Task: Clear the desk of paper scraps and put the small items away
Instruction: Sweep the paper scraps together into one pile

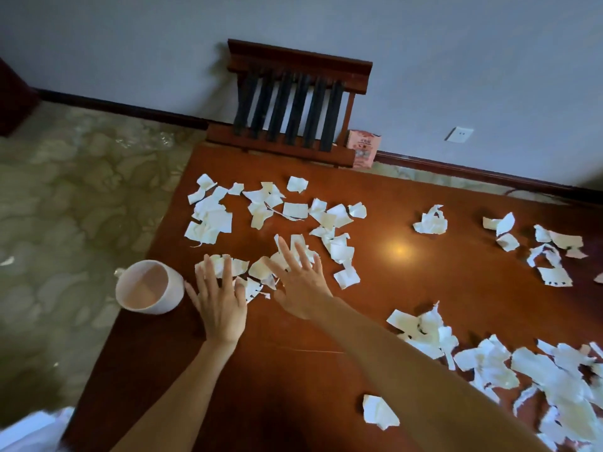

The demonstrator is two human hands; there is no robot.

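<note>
Torn white paper scraps (295,210) lie scattered over a reddish-brown wooden desk (293,370). My left hand (220,300) lies flat with fingers spread on scraps near the desk's left edge. My right hand (300,282) lies flat beside it, fingers spread over more scraps. Neither hand grips anything. A white bucket-like bin (148,287) hangs at the desk's left edge, just left of my left hand, with nothing visible inside. A large heap of scraps (538,380) covers the near right, and a single scrap (378,412) lies close to me.
A dark wooden chair (293,102) stands against the far desk edge by the grey wall. A pink box (362,148) sits on the floor beside it. More scraps (548,252) lie at the far right. Patterned carpet (65,190) spreads to the left.
</note>
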